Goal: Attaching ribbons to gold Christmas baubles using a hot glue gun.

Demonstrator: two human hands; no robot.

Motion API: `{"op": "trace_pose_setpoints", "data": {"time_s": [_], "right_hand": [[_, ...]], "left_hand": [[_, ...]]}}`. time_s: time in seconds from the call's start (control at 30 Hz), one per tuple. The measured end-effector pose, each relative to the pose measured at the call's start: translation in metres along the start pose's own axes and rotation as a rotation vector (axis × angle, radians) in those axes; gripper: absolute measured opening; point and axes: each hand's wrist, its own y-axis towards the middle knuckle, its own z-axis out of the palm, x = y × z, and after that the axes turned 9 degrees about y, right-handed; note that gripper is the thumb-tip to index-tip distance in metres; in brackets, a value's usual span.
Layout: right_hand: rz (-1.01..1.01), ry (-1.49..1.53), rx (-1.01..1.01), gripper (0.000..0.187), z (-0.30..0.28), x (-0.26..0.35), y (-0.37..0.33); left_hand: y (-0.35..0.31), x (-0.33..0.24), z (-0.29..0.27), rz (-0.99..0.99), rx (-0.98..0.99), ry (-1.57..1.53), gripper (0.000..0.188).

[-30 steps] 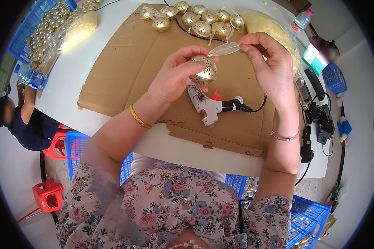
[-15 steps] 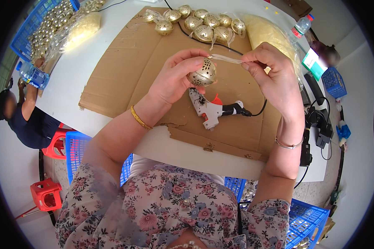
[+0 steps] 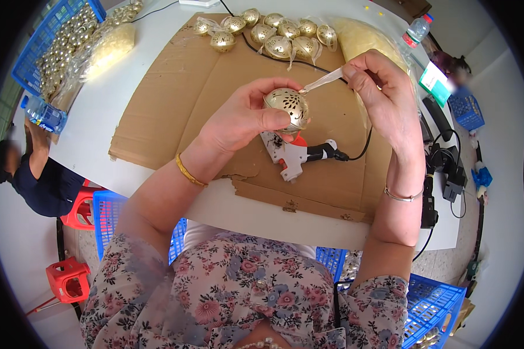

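Observation:
My left hand (image 3: 239, 119) holds a gold perforated ball ornament (image 3: 288, 107) above a sheet of brown cardboard (image 3: 174, 99). My right hand (image 3: 384, 99) pinches a sheer white ribbon (image 3: 323, 81) that runs down to the top of the ball. Just below the ball, a white and orange glue gun (image 3: 294, 157) lies on the cardboard with its black cord trailing to the right. Several finished gold balls with ribbons (image 3: 273, 35) sit in a row at the cardboard's far edge.
A blue crate of gold balls (image 3: 52, 52) and a clear bag (image 3: 108, 49) stand at the far left, with a water bottle (image 3: 43, 116) beside them. Another person (image 3: 35, 174) sits at the left near red stools. Blue crates lie under the white table (image 3: 227, 203). A bag of pale material (image 3: 367, 38) rests at the far right.
Both hands and the ball have come down toward me, away from the row of finished balls. The ribbon is now pulled out taut to the right.

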Motion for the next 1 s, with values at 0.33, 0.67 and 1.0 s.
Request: {"op": "trace_pose_setpoints", "data": {"time_s": [0.33, 0.67, 1.0], "right_hand": [[-0.018, -0.017, -0.013, 0.016, 0.003, -0.004, 0.001], [-0.087, -0.154, 0.035, 0.016, 0.014, -0.018, 0.004], [0.094, 0.057, 0.059, 0.018, 0.003, -0.020, 0.006]], "left_hand": [[-0.002, -0.010, 0.008, -0.026, -0.162, -0.146, 0.033], [-0.003, -0.009, 0.010, 0.008, -0.029, -0.135, 0.040], [-0.002, -0.014, 0.006, -0.033, -0.063, -0.011, 0.062]]}}
